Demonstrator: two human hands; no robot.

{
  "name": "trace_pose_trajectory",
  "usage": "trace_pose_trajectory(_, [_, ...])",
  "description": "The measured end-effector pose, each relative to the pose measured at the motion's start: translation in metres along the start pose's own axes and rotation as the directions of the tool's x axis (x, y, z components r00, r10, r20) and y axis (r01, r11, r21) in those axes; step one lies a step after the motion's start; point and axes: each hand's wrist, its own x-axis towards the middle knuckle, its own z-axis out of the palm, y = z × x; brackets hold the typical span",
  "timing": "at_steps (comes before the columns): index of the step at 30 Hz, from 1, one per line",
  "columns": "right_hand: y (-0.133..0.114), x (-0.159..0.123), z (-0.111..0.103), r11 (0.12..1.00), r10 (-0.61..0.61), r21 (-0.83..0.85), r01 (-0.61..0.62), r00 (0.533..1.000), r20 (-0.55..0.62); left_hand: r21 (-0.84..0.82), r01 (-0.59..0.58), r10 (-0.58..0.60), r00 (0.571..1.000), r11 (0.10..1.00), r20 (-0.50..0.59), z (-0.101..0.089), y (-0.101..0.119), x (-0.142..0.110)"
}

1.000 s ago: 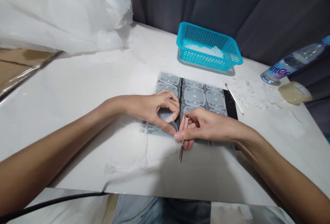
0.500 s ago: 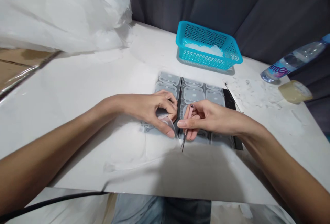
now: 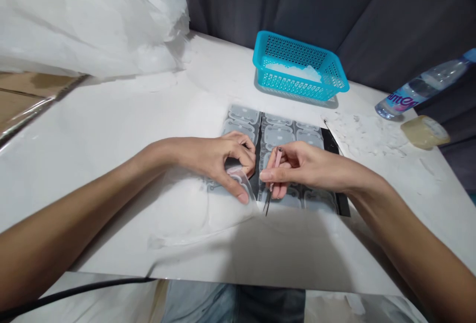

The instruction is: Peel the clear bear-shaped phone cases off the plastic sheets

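Observation:
My left hand [image 3: 226,162] rests over the left strip of a translucent plastic sheet [image 3: 279,135] printed with rounded rectangular shapes. Its fingers curl round a lifted, see-through flap of film [image 3: 246,180], and the thumb lies along the film's near side. Part of that flap is hidden under the palm. Just to the right, my right hand [image 3: 288,168] is closed on pink tweezers [image 3: 277,159], whose thin dark tips point down toward the table. The tips stand slightly apart beside the film's edge. A black backing [image 3: 343,204] shows along the sheet's right side.
A blue basket [image 3: 301,90] with white pieces stands at the back. To the right are a water bottle [image 3: 407,96], a roll of tape [image 3: 425,132] and scattered white scraps [image 3: 372,132]. Bulky white plastic wrapping [image 3: 92,21] and cardboard [image 3: 29,92] lie at left. A black cable [image 3: 92,283] crosses the front edge.
My right hand has moved up and slightly right with the tweezers, away from my left thumb. The left hand has barely shifted; more of the clear flap shows beside its thumb.

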Motion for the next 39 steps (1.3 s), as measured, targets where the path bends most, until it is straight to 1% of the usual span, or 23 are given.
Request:
trace_pose_trajectory(3, [0.001,0.001,-0.001,1.0,-0.001,0.008,0.001,1.0,-0.015,0.006,-0.002,0.002,1.0,1.0,0.01,0.0,0.001,-0.001])
trace_pose_trajectory(8, [0.007,0.008,0.007,0.998,0.044,0.04,-0.046,0.998,0.048,0.053,0.0,-0.001,1.0,0.999,0.013,-0.001,0.003,-0.002])
trace_pose_trajectory(11, [0.008,0.009,0.011,0.998,0.029,0.053,-0.033,0.998,0.063,0.065,-0.007,0.007,1.0,0.998,0.007,-0.001,0.002,-0.002])
trace_pose_trajectory(16, [0.008,0.009,0.014,0.999,0.019,0.039,-0.022,0.996,0.091,0.041,-0.012,0.012,1.0,0.999,0.005,-0.001,0.002,-0.001])
trace_pose_trajectory(22, [0.01,0.009,0.013,0.999,0.033,0.023,-0.035,0.996,0.089,0.039,0.021,-0.02,1.0,0.999,-0.006,0.0,0.004,-0.001])
trace_pose_trajectory(26, [0.011,0.009,0.012,0.999,0.031,0.014,-0.032,0.996,0.086,0.051,0.021,-0.021,1.0,0.998,-0.006,0.0,0.004,-0.002])
trace_pose_trajectory(35, [0.015,0.012,0.013,1.0,-0.002,0.026,0.0,0.998,0.07,0.052,0.038,-0.037,0.999,0.998,-0.017,0.0,0.002,-0.002])
trace_pose_trajectory(39, [0.01,0.008,0.007,1.0,-0.03,-0.005,0.03,0.999,0.04,0.039,0.037,-0.037,0.999,0.999,-0.01,-0.001,0.003,-0.003])
